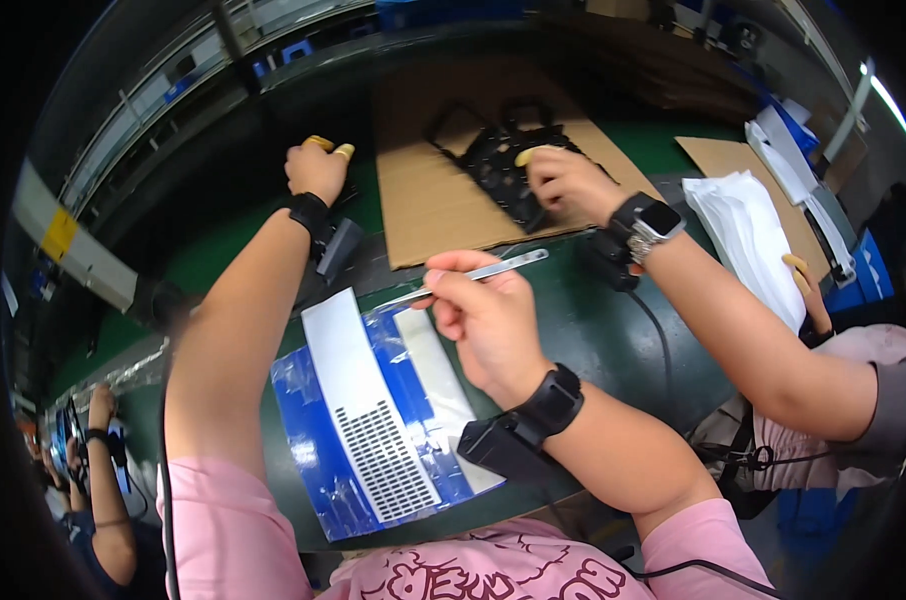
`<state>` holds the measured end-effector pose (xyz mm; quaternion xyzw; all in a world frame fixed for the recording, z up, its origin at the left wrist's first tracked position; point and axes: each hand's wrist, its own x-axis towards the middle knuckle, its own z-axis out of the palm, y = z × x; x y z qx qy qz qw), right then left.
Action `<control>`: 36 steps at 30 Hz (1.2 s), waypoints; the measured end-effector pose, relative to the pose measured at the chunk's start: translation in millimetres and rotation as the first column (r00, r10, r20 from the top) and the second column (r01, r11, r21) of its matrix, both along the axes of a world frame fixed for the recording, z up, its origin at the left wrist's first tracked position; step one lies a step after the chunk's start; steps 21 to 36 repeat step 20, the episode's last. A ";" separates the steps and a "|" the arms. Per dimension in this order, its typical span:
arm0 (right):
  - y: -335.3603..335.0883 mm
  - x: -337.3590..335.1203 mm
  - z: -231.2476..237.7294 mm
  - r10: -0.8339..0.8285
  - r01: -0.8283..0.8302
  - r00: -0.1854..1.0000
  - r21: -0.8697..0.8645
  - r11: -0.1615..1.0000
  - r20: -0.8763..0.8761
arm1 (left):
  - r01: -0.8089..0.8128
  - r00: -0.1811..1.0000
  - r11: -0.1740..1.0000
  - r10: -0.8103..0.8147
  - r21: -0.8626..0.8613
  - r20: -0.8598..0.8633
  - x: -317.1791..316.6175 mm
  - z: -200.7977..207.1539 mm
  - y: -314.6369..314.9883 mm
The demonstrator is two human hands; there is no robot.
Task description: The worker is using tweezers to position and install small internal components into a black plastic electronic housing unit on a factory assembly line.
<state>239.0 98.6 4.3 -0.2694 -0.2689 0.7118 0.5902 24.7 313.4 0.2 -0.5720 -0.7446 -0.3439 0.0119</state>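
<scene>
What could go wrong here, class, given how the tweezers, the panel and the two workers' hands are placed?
1. The right hand holds tweezers with their tip over the white panel; a slip might scratch it or tear its blue film.
2. The left hand reaches far forward, so nothing steadies the panel.
3. A co-worker's hand works close by on the black frame; arms might bump.

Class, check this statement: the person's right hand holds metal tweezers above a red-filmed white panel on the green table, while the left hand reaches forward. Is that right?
Not quite. The head view shows the film on the white panel is blue, not red. The right hand does hold metal tweezers above it, and the left hand reaches forward.
</scene>
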 end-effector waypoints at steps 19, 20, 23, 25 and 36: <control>-3.4 -12.3 -9.4 0.044 -0.059 0.966 0.051 0.997 0.254 | 0.420 0.435 0.847 -0.502 0.325 0.747 -11.5 49.6 -66.3; -6.7 -18.4 -14.9 0.072 -0.093 0.947 0.053 0.994 0.313 | 0.395 0.293 0.838 -0.504 0.376 0.813 -26.0 47.5 -86.6; -6.7 -18.4 -14.9 0.072 -0.093 0.947 0.053 0.994 0.313 | 0.395 0.293 0.838 -0.504 0.376 0.813 -26.0 47.5 -86.6; -6.7 -18.4 -14.9 0.072 -0.093 0.947 0.053 0.994 0.313 | 0.395 0.293 0.838 -0.504 0.376 0.813 -26.0 47.5 -86.6; -6.7 -18.4 -14.9 0.072 -0.093 0.947 0.053 0.994 0.313 | 0.395 0.293 0.838 -0.504 0.376 0.813 -26.0 47.5 -86.6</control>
